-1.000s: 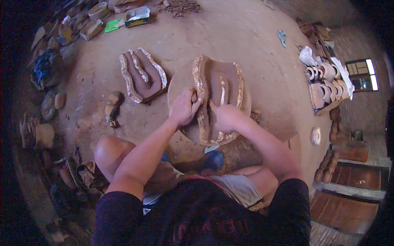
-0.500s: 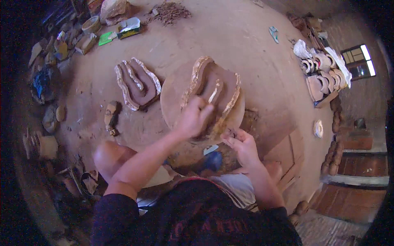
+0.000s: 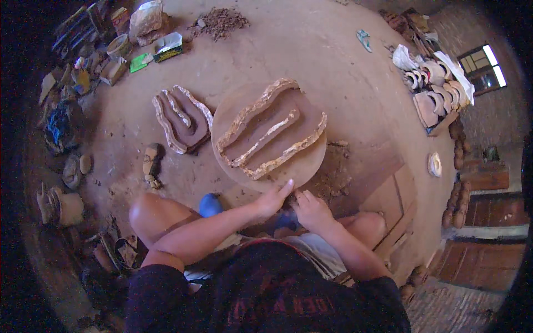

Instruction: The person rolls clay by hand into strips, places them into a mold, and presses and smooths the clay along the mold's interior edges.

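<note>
My left hand (image 3: 271,202) and my right hand (image 3: 312,211) meet just in front of a round board (image 3: 305,168). The left thumb sticks up, while its other fingers are mostly hidden. Closed fingers of the right hand press close to the left; something small and brown shows dimly between them, too unclear to name. On the board lies a brown clay form with rough pale ridges: a long curved left ridge (image 3: 244,119), a middle ridge (image 3: 272,135) and a right ridge (image 3: 291,150). Neither hand touches the form.
A similar smaller ridged clay form (image 3: 202,132) lies left of the board. Nearer is a brown lump (image 3: 150,161); a blue round thing (image 3: 210,205) sits by my left knee. Curved clay pieces (image 3: 438,102) are stacked at right. Crumbled clay (image 3: 219,23) lies at the back.
The board with its form has turned clockwise. My left hand has left the form and come back toward me; my right hand has moved inward and nearer to meet it.
</note>
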### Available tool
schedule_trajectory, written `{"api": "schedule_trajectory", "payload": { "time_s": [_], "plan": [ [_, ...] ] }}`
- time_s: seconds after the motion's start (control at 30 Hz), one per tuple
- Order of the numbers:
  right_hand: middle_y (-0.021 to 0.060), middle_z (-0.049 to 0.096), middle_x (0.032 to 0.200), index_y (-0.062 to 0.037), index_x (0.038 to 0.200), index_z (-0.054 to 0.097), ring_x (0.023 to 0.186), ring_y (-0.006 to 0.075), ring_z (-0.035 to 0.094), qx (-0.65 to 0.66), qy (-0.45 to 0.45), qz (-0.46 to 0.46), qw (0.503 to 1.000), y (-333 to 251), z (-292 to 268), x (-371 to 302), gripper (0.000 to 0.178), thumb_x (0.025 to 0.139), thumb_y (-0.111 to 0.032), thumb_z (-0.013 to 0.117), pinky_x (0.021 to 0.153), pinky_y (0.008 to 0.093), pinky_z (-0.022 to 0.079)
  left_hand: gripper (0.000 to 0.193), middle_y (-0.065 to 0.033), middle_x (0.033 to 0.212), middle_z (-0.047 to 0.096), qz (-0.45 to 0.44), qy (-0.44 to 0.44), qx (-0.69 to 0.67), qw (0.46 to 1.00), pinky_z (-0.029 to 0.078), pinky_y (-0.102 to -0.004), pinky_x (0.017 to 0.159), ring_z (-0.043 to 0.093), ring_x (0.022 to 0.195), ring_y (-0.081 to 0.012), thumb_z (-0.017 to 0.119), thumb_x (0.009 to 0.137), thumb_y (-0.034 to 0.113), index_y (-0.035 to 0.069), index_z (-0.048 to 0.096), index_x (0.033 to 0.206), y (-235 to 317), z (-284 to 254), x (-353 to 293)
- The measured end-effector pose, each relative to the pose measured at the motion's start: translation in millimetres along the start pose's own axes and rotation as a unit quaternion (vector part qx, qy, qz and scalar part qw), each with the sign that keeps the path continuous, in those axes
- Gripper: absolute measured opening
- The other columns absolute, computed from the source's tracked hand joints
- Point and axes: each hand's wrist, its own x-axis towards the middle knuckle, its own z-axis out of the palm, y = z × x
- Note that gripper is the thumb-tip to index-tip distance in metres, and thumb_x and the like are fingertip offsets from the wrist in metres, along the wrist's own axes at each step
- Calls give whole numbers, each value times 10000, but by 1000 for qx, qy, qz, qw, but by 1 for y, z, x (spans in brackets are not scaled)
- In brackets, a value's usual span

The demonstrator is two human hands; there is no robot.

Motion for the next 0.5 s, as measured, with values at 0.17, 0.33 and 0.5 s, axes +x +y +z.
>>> {"api": "schedule_trajectory", "payload": {
  "time_s": [0.17, 0.33, 0.5],
  "plan": [
    [206, 669, 1093, 24, 1252, 622, 873, 411, 705, 115, 86, 3, 990, 15, 11, 0, 411, 1028, -320, 621, 788, 505, 582, 721, -231, 1019, 743, 98, 144, 292, 940, 533, -490, 914, 711, 967, -376, 328, 1103, 588, -31, 695, 1146, 15, -24, 1],
    [132, 718, 1080, -23, 1186, 654, 863, 282, 712, 642, 51, 182, 743, 20, -6, -4, 204, 1049, -164, 602, 772, 422, 594, 686, -277, 965, 736, 96, 194, 354, 910, 531, -509, 870, 728, 946, -393, 373, 1096, 564, -29, 717, 1067, 32, -35, -8],
    [122, 688, 1027, -11, 1079, 649, 864, 294, 698, 827, 131, 176, 517, 43, 14, -18, 184, 1026, -176, 587, 773, 447, 595, 679, -287, 860, 714, 112, 301, 381, 867, 538, -548, 814, 705, 844, -475, 473, 1046, 597, -11, 753, 935, 32, -67, -6]
  ]
}}
